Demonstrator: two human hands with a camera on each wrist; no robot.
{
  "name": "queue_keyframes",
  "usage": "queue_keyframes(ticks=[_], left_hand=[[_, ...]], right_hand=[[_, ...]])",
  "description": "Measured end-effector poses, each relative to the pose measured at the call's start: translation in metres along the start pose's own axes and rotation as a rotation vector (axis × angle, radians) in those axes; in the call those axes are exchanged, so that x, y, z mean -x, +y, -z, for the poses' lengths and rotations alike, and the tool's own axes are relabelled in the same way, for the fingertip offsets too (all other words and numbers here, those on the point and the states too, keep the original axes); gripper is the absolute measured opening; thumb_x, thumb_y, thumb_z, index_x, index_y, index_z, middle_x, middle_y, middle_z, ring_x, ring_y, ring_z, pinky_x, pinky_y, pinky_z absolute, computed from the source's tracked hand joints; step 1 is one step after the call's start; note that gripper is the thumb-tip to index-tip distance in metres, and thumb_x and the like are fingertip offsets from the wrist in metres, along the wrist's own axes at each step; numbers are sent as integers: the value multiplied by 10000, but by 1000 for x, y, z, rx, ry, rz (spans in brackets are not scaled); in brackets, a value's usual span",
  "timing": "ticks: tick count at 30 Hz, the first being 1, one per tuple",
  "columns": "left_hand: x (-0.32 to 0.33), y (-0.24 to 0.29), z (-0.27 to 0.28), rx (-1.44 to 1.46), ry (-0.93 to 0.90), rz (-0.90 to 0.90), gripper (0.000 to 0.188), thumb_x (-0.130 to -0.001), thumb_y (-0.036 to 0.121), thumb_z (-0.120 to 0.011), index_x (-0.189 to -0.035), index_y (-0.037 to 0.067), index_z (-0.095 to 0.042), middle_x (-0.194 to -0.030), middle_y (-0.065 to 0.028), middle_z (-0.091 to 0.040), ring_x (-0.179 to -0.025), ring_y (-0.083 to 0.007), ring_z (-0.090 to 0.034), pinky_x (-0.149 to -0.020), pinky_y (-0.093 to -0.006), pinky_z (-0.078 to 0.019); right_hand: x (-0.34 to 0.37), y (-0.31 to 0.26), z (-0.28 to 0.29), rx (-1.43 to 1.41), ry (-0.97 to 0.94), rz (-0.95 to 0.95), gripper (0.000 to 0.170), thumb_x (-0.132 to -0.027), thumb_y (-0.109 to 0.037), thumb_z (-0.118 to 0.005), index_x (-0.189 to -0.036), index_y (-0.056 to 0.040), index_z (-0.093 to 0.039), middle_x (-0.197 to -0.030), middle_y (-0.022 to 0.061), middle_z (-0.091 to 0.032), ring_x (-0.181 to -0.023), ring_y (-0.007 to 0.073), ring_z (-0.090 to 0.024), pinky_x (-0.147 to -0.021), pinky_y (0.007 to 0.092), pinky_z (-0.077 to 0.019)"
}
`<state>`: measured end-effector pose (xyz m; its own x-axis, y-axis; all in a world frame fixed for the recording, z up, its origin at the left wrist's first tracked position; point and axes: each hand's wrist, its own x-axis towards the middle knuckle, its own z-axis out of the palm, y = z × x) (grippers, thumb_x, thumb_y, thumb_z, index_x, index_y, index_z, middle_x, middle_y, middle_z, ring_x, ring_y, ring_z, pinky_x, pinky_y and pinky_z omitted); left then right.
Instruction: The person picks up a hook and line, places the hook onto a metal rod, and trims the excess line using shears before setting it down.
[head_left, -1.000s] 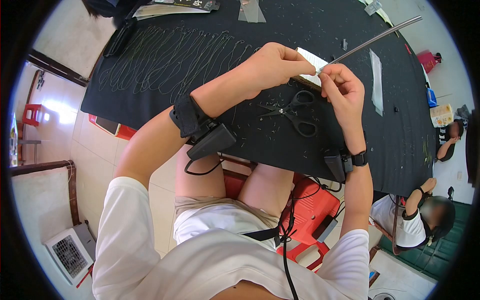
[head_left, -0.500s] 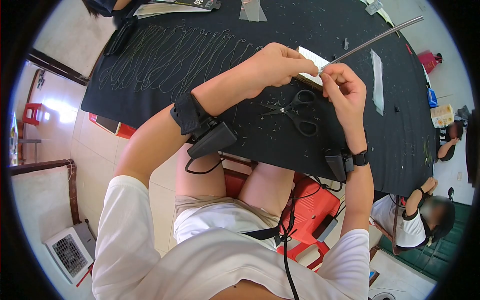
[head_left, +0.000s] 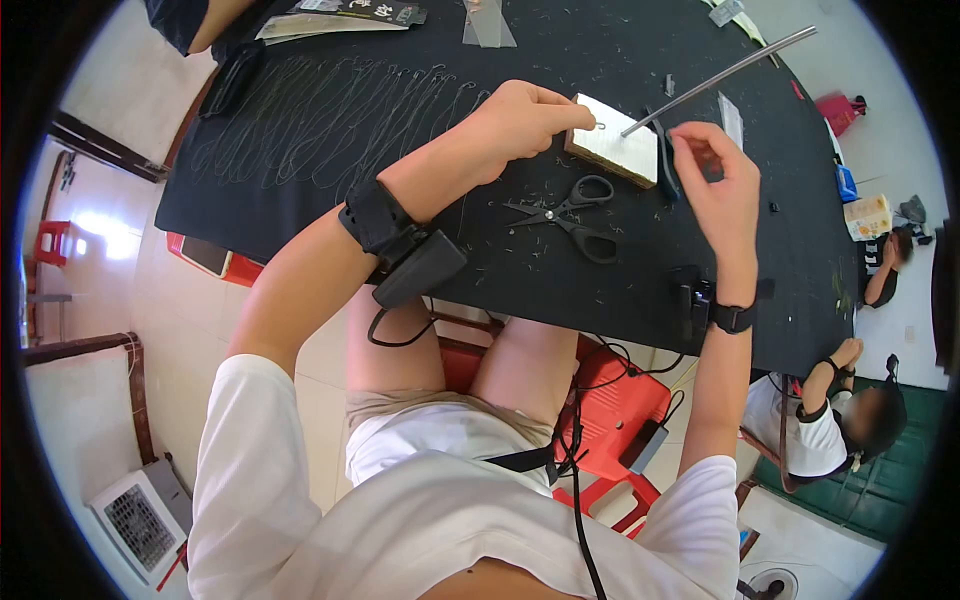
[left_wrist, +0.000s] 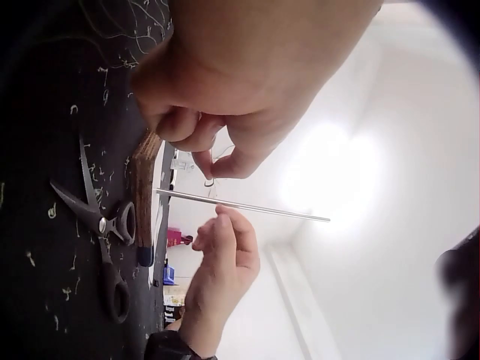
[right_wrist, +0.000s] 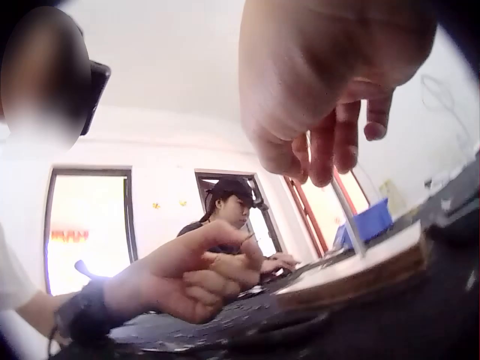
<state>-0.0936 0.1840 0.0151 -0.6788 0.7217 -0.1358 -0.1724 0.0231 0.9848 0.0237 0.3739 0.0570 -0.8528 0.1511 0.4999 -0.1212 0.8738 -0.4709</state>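
Two hands are working around one board and one rod.
At the far left, many thin cord loops (head_left: 310, 120) (too overlapped to count) are lying on the black cloth (head_left: 480, 270). The left hand (head_left: 522, 122) is pinching one small loop (head_left: 601, 126) between thumb and finger, above the left end of one pale-topped board (head_left: 632, 155). One pair of scissors (head_left: 549, 215), blades apart, is lying nearer. One metal rod (head_left: 720, 83) is rising from the board, tilting right. Just right, one dark tool (head_left: 668, 160) is lying beside the board; the right hand (head_left: 724, 188) is hovering with bent fingers, whether pinching anything I cannot tell.
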Motion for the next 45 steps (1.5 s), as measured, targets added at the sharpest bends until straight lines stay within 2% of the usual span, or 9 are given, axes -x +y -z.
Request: queue_keyframes(ticks=[6, 17, 22, 24, 25, 31, 33, 35, 45], left_hand=[[0, 4, 0, 62, -11, 1, 274, -794, 174, -607, -963, -41, -611, -508, 84, -379, -394, 2, -253, -374, -182, -140], [-11, 23, -11, -96, 8, -40, 293, -753, 189, -634, -945, -33, -623, -520, 68, -400, -408, -9, -247, -384, -198, -136], [-20, 17, -1, -57, 23, -16, 259, -753, 191, -631, -919, -7, -642, -514, 59, -398, -410, -16, -245, -394, -196, -150], [-20, 16, 1, -98, 25, -7, 249, -753, 197, -632, -902, -1, -650, -510, 53, -403, -414, -19, -253, -396, -194, -159], [-20, 17, 2, -97, 27, -4, 249, -753, 197, -632, -902, -1, -650, -510, 53, -403, -414, -19, -253, -396, -194, -159], [-21, 15, 4, -241, 91, -113, 250, -748, 210, -639, -901, 12, -655, -536, 46, -446, -440, -23, -292, -406, -191, -193], [-19, 14, 7, -228, 142, -135, 235, -758, 212, -633, -890, 19, -658, -563, 40, -478, -447, -27, -306, -415, -183, -207], [-16, 17, 8, -219, 168, -128, 229, -763, 209, -630, -884, 17, -658, -574, 39, -490, -453, -24, -318, -418, -181, -217], [-12, 16, 11, -184, 221, -191, 218, -770, 182, -642, -860, -16, -648, -609, 31, -542, -511, -12, -409, -448, -173, -278]], right_hand=[[13, 55, 21, 303, -134, -78, 190, -736, -200, -654, -863, -66, -607, -905, 90, -571, -870, 208, -561, -739, 310, -446], [12, 57, 8, 242, -312, -240, 257, -726, -256, -677, -770, -19, -589, -860, 118, -541, -807, 230, -532, -702, 312, -429], [29, 66, 43, -356, -268, -617, 254, -820, -251, -548, -763, -8, -589, -916, 110, -588, -817, 186, -542, -690, 273, -411], [44, 57, 55, -1085, -150, -773, 289, -804, -292, -531, -821, -6, -568, -968, 140, -568, -866, 199, -545, -718, 291, -414], [50, 51, 58, -1085, -153, -775, 289, -804, -292, -531, -821, -6, -568, -968, 140, -568, -866, 199, -545, -718, 291, -414], [40, 20, 44, -1249, -477, -315, 363, -723, -379, -586, -760, -19, -560, -1004, 163, -508, -885, 206, -518, -749, 306, -410], [20, 9, 38, -1089, -447, -306, 262, -677, -285, -641, -710, -38, -559, -971, 137, -502, -848, 206, -506, -748, 317, -410], [-4, -3, 27, -298, -273, 228, 185, -613, -167, -676, -690, -54, -551, -933, 125, -498, -831, 211, -504, -745, 314, -413], [1, -15, -2, 116, -204, 361, 237, -489, -166, -700, -584, -66, -507, -837, 86, -466, -661, 218, -484, -554, 289, -402]])
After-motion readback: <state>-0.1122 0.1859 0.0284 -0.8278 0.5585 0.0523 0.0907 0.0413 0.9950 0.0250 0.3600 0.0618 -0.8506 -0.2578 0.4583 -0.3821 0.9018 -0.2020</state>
